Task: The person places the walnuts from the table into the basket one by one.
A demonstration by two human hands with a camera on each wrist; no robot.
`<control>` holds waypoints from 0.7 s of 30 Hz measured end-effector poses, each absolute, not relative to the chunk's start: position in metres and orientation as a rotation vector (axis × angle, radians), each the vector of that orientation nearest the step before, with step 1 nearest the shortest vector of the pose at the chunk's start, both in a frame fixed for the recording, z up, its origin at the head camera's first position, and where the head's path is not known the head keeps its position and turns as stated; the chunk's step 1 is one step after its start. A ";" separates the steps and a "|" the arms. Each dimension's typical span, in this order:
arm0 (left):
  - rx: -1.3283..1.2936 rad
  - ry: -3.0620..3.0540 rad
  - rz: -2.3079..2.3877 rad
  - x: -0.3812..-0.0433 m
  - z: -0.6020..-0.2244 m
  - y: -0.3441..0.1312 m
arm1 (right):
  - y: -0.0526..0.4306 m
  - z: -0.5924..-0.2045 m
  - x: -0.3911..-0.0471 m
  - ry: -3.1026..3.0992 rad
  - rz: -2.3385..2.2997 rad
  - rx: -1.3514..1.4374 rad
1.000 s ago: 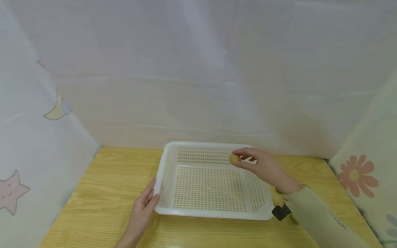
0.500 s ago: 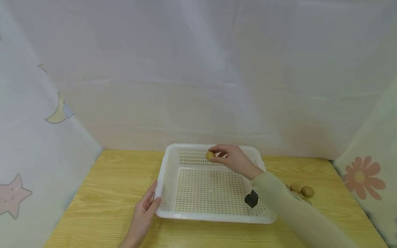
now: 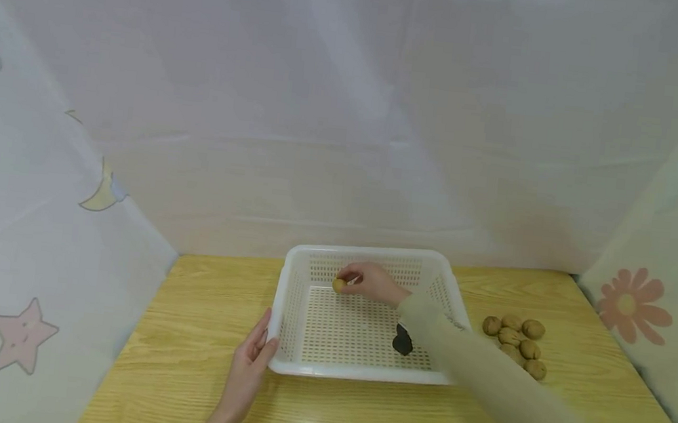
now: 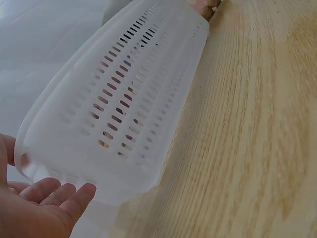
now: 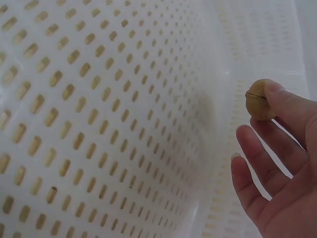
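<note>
My right hand (image 3: 371, 283) pinches a walnut (image 5: 260, 100) between thumb and fingers, inside the white plastic basket (image 3: 360, 373). In the right wrist view the other fingers spread loosely below the walnut, and the slotted basket floor lies to their left. At the basket's left side my left hand (image 3: 250, 359) grips the rim, thumb on top. The left wrist view shows that hand (image 4: 44, 203) with its fingers against the outer wall at the corner. No other walnut shows on the visible part of the basket floor.
Several walnuts (image 3: 511, 336) lie in a cluster on the wooden table (image 3: 192, 333), right of the basket, partly behind the right sleeve (image 3: 482, 375). A pale cloth backdrop (image 3: 346, 137) stands behind the table and along both sides.
My right hand has carried the walnut leftward from over the basket's right rear rim and lowered it into the basket. The walnut cluster has come into view. My left hand keeps its hold.
</note>
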State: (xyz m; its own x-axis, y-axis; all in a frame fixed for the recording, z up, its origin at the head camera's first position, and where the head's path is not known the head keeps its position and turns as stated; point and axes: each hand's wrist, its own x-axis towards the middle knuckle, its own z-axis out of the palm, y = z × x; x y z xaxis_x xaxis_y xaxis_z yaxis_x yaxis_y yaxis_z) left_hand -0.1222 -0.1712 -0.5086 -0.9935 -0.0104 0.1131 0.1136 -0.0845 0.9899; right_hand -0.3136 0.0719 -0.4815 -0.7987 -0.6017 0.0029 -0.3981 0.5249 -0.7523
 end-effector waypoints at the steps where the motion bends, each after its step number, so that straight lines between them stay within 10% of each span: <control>1: -0.118 -2.062 -2.251 -0.122 -0.509 -0.171 | 0.070 -0.485 -0.314 2.505 -1.131 -0.834; 21: -0.145 -2.085 -2.239 -0.122 -0.508 -0.172 | 0.056 -0.500 -0.305 2.529 -0.989 -0.841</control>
State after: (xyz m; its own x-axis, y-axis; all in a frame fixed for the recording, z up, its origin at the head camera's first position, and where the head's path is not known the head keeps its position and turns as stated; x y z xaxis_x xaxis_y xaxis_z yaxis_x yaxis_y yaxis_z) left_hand -0.1221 -0.1725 -0.5083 -0.9924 0.0071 0.1226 0.1218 -0.0718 0.9899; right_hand -0.3049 0.0564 -0.4996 -0.7848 -0.6168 -0.0603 -0.4123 0.5921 -0.6924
